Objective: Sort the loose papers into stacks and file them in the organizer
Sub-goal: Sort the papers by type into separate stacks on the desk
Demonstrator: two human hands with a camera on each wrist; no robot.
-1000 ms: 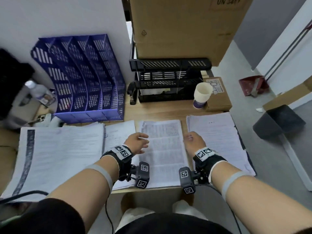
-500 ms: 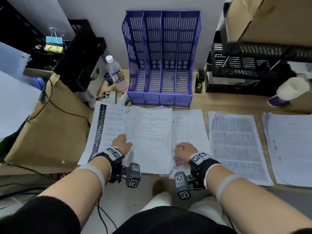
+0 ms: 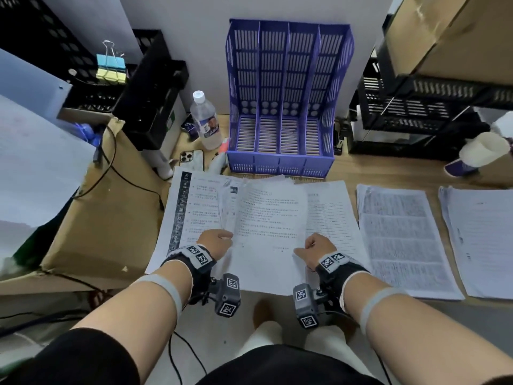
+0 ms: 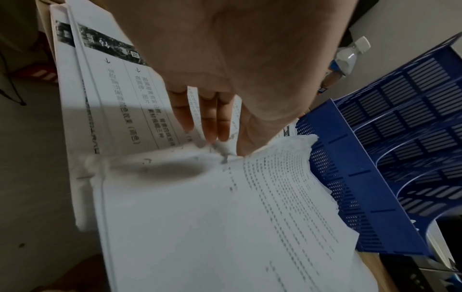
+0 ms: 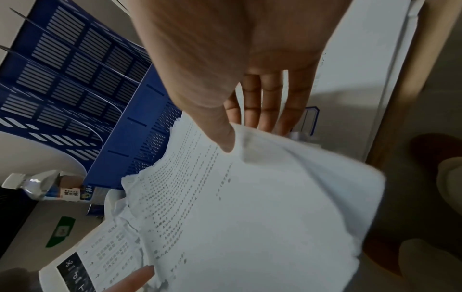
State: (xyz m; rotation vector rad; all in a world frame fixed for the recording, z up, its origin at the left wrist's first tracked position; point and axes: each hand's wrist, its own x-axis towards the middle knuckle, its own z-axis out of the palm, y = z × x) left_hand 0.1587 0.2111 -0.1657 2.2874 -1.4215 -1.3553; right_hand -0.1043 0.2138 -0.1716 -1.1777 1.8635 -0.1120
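A sheaf of printed papers (image 3: 266,229) is lifted off the desk between both hands. My left hand (image 3: 219,241) pinches its left edge (image 4: 220,150), fingers under and thumb on top. My right hand (image 3: 311,250) pinches the right edge (image 5: 235,142) the same way. Under it lie a sheet with a dark side band (image 3: 183,212) and a lined sheet (image 3: 330,215). Two more stacks lie to the right, a densely printed stack (image 3: 399,240) and a pale stack (image 3: 480,240). The blue slotted organizer (image 3: 283,162) stands behind the papers with nothing visible in its compartments.
A water bottle (image 3: 206,123) and a phone (image 3: 191,159) sit left of the organizer. Black trays (image 3: 422,112) and a paper cup (image 3: 477,151) stand at the right. A cardboard box (image 3: 100,218) with cables lies at the left, and another box (image 3: 449,31) tops the trays.
My view and both hands moved left from the right-hand stacks to the loose papers. The hands now grip a sheaf by both edges and its left side has risen off the desk.
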